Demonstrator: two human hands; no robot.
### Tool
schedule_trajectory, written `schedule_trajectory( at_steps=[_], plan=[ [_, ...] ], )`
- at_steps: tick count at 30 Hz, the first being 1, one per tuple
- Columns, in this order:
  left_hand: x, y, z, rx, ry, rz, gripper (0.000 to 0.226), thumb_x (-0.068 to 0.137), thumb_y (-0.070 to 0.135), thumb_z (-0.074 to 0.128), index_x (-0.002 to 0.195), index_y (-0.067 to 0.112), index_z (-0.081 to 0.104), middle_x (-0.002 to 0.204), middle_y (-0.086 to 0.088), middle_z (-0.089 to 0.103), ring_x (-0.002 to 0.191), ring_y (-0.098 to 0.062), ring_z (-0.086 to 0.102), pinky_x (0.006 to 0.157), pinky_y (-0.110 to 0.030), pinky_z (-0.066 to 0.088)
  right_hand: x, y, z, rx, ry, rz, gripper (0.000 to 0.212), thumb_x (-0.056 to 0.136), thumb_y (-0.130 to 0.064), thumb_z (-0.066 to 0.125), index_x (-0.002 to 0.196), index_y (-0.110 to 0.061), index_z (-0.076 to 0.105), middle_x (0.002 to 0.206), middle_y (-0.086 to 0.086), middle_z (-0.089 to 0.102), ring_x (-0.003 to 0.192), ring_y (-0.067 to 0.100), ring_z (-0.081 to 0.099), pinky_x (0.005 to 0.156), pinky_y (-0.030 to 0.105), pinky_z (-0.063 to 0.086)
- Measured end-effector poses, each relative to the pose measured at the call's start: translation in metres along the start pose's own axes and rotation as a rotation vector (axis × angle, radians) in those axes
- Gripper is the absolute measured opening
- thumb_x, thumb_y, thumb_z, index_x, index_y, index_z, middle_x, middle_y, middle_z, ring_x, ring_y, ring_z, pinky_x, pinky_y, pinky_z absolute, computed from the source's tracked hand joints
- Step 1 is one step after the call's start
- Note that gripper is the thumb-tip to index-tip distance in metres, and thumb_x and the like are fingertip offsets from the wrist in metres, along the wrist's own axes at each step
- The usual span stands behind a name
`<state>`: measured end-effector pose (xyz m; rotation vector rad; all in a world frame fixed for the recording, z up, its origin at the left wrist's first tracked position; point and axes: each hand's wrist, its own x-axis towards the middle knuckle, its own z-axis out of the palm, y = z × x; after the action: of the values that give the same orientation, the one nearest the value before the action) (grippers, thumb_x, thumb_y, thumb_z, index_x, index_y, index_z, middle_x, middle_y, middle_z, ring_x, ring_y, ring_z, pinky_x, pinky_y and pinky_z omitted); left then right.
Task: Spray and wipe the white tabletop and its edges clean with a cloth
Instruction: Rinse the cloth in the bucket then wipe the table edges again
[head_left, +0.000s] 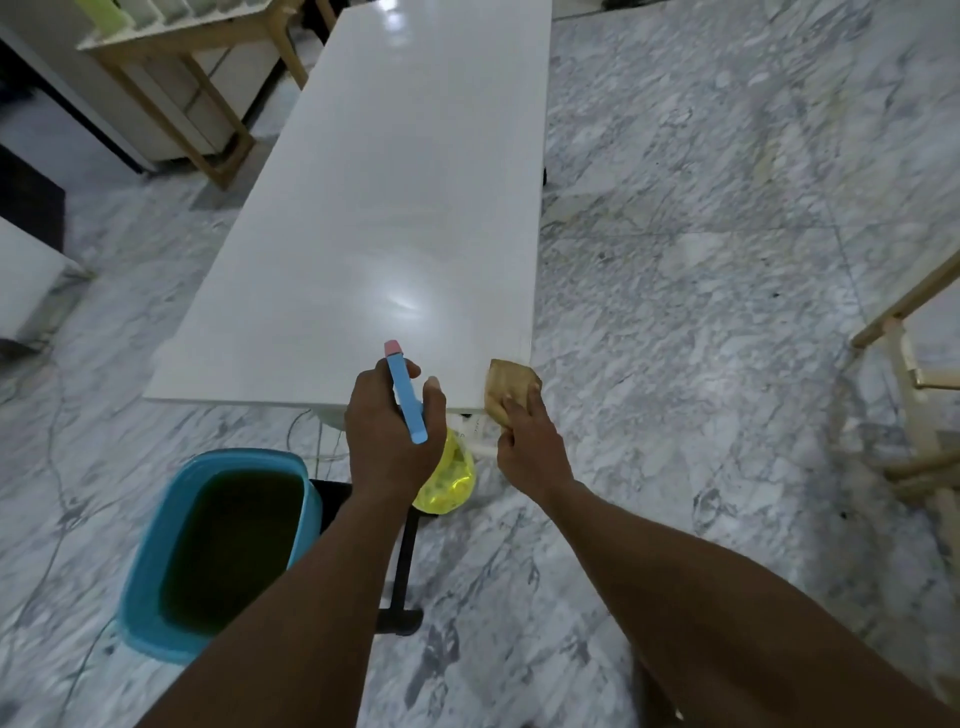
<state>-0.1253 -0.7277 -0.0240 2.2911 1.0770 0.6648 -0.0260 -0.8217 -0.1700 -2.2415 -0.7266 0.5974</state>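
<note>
The left hand (392, 431) gripped the bottle (451, 480) while the right hand (524, 441) held the cloth (506, 387) against the worktop's (395, 208) near corner, most wiping seemingly left.

At the near edge of the white worktop (389, 208), the left hand (387, 436) grips a yellow spray bottle (406, 400) with a blue head. The right hand (524, 447) holds a tan cloth (506, 382) against the near right corner. A blue bucket (150, 551) of dark liquid stands on the marble floor (701, 260).

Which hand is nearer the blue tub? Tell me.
Left. The left hand, gripping the spray bottle, is just right of the blue tub; the right hand, holding the cloth, is farther right.
</note>
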Motion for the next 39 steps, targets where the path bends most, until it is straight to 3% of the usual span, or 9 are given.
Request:
schedule_trajectory(
  at_steps=[6,10,13,17,23,25,29,32,39],
  plan=[
    [-0.002,-0.008,-0.028,-0.020,-0.045,0.033,0.025,0.098,0.024,0.072,0.115,0.007,0.067,0.107,-0.013,0.068,0.091,-0.017,0.057,0.082,-0.029,0.040,-0.019,-0.030,-0.019,0.075,0.101,0.137,0.035,0.093,-0.019,0.043,0.124,-0.012,0.059,0.127,0.013,0.061,0.111,0.034,0.059,0.090,0.041,0.049],
    [-0.002,-0.021,-0.062,-0.019,-0.085,0.049,0.024,0.099,0.028,0.070,0.113,0.009,0.066,0.098,-0.010,0.064,0.085,-0.020,0.056,0.079,-0.029,0.038,-0.027,-0.086,-0.028,0.747,-0.120,0.458,0.029,0.083,-0.041,0.055,0.078,-0.012,0.058,0.064,0.011,0.062,0.052,0.028,0.056,0.053,0.033,0.044],
    [0.006,-0.052,-0.130,-0.032,-0.075,0.052,0.023,0.099,0.030,0.071,0.112,0.012,0.064,0.096,-0.007,0.062,0.085,-0.022,0.058,0.078,-0.031,0.040,-0.037,-0.150,-0.015,1.031,-0.247,0.568,0.035,0.059,-0.023,0.060,0.091,-0.008,0.057,0.079,0.015,0.051,0.060,0.030,0.053,0.061,0.038,0.044],
    [0.017,-0.082,-0.166,-0.001,-0.080,0.037,0.028,0.098,0.033,0.071,0.115,0.011,0.065,0.098,-0.011,0.065,0.088,-0.026,0.063,0.079,-0.033,0.044,-0.036,-0.186,-0.013,1.196,-0.290,0.517,0.018,0.091,-0.013,0.041,0.083,-0.007,0.056,0.070,0.011,0.051,0.053,0.025,0.054,0.052,0.030,0.044],
    [0.053,-0.117,-0.204,0.043,-0.104,0.004,0.031,0.096,0.034,0.073,0.113,0.009,0.067,0.093,-0.011,0.069,0.087,-0.026,0.065,0.079,-0.030,0.040,-0.010,-0.235,0.000,1.226,-0.352,0.480,0.026,0.091,-0.017,0.042,0.093,-0.005,0.066,0.084,0.015,0.065,0.071,0.034,0.065,0.069,0.053,0.056],
    [0.063,-0.115,-0.205,0.036,-0.119,0.022,0.029,0.095,0.035,0.074,0.110,0.012,0.066,0.090,-0.012,0.073,0.088,-0.027,0.069,0.079,-0.030,0.041,-0.004,-0.246,-0.006,1.243,-0.332,0.445,0.025,0.091,-0.020,0.045,0.088,-0.007,0.066,0.086,0.014,0.063,0.075,0.033,0.064,0.078,0.049,0.051],
    [0.135,-0.139,-0.230,0.026,-0.087,0.007,0.028,0.095,0.036,0.075,0.109,0.014,0.065,0.093,-0.012,0.073,0.085,-0.026,0.066,0.075,-0.028,0.039,0.051,-0.322,0.003,1.217,-0.377,0.395,0.032,0.091,-0.026,0.043,0.075,-0.008,0.064,0.070,0.010,0.060,0.058,0.027,0.060,0.053,0.029,0.045],
    [0.163,-0.146,-0.246,0.030,-0.076,0.011,0.026,0.095,0.036,0.074,0.109,0.016,0.065,0.097,-0.010,0.071,0.082,-0.019,0.060,0.067,-0.021,0.035,0.071,-0.355,0.012,1.207,-0.424,0.335,0.035,0.093,-0.027,0.040,0.076,-0.009,0.065,0.069,0.009,0.062,0.058,0.025,0.061,0.054,0.028,0.043],
    [0.204,-0.186,-0.283,0.005,-0.093,0.062,0.024,0.095,0.036,0.076,0.105,0.019,0.062,0.096,-0.009,0.071,0.081,-0.023,0.067,0.075,-0.031,0.046,0.089,-0.409,0.039,1.189,-0.362,0.318,0.029,0.092,-0.030,0.044,0.085,-0.009,0.063,0.076,0.010,0.062,0.065,0.027,0.063,0.059,0.030,0.047]
  ],
)
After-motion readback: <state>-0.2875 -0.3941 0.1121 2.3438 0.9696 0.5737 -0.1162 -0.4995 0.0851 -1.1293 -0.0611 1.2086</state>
